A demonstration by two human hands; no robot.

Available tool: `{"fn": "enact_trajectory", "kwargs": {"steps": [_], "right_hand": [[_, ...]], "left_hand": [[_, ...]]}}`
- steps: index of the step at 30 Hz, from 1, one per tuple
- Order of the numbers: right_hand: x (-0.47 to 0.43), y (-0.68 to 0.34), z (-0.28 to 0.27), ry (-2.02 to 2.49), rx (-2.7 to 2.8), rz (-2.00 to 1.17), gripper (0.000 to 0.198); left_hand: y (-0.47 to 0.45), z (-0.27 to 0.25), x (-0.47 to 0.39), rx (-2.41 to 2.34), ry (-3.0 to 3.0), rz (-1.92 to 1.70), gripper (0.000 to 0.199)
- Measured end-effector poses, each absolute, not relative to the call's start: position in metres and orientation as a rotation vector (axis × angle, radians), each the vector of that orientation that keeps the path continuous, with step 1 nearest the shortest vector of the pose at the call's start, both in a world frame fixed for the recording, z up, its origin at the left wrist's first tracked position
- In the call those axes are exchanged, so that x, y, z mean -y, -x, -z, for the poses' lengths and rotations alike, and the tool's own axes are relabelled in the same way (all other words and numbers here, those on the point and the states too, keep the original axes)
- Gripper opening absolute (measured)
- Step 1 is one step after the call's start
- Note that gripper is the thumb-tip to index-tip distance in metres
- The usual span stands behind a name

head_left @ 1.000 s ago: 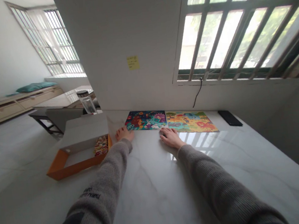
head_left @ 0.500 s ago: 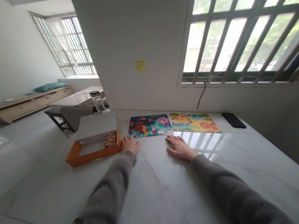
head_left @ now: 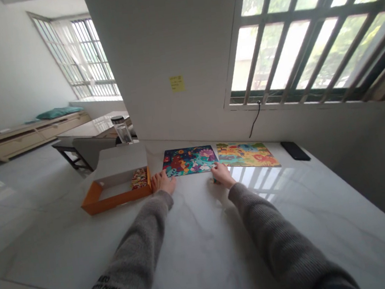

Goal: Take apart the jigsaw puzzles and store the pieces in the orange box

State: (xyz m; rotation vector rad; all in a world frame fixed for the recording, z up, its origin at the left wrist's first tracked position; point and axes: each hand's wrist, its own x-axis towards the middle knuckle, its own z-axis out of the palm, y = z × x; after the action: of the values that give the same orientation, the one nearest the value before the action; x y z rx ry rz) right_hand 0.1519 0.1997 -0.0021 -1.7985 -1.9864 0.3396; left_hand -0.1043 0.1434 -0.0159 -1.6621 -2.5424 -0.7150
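My right hand [head_left: 222, 173] is closed in a pinch over the table, just below the inner corners of two picture sheets. Between its fingertips shows a small flat greenish piece [head_left: 214, 180], tilted up and mostly covered. The left sheet is a dark animal picture [head_left: 190, 160]; beside it lies a yellow animal picture [head_left: 249, 154]. Resting with its fingers apart, my left hand [head_left: 163, 182] lies between the orange box and the dark picture's lower left corner. The open orange box [head_left: 116, 203] holds a stack of colourful pieces [head_left: 140, 178] at its right end.
A black phone [head_left: 295, 151] lies at the table's right, near the wall. Behind the box are a white lid-like panel [head_left: 122, 157] and a clear bottle [head_left: 123, 131]. A yellow note [head_left: 177, 83] is on the wall, and a black cable [head_left: 254, 121] hangs below the barred window.
My right hand has gone from lying flat to pinching a small greenish piece lifted at one edge. My left hand stays beside the box. The view has shifted slightly.
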Motion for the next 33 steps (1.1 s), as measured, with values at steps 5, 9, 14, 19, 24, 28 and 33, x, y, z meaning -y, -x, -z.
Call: {"fn": "enact_trajectory", "kwargs": {"steps": [5,9,14,19,24,28,33], "right_hand": [[-0.184,-0.151,0.003,1.808,2.003,-0.338,0.033],[-0.143,-0.159,0.01,1.756,2.039,-0.292,0.038],[-0.081,-0.181,0.021,1.436,2.167,-0.368,0.046],[-0.082,-0.192,0.015,1.467,2.093,-0.344,0.043],[-0.121,-0.183,0.004,1.656,1.924,-0.404,0.045],[-0.125,-0.175,0.001,1.666,1.86,-0.457,0.045],[-0.099,-0.179,0.006,1.668,1.842,-0.586,0.044]], "left_hand": [[0.107,0.016,-0.137,2.569,1.703,0.646,0.056],[0.107,0.021,-0.115,2.55,1.789,0.553,0.057],[0.1,0.028,-0.074,2.471,1.919,0.478,0.058],[0.096,0.03,-0.06,2.387,1.974,0.554,0.059],[0.098,0.022,-0.083,2.436,1.945,0.795,0.05],[0.106,0.017,-0.098,2.544,1.89,0.958,0.045],[0.114,0.017,-0.091,2.559,1.925,1.007,0.039]]}}
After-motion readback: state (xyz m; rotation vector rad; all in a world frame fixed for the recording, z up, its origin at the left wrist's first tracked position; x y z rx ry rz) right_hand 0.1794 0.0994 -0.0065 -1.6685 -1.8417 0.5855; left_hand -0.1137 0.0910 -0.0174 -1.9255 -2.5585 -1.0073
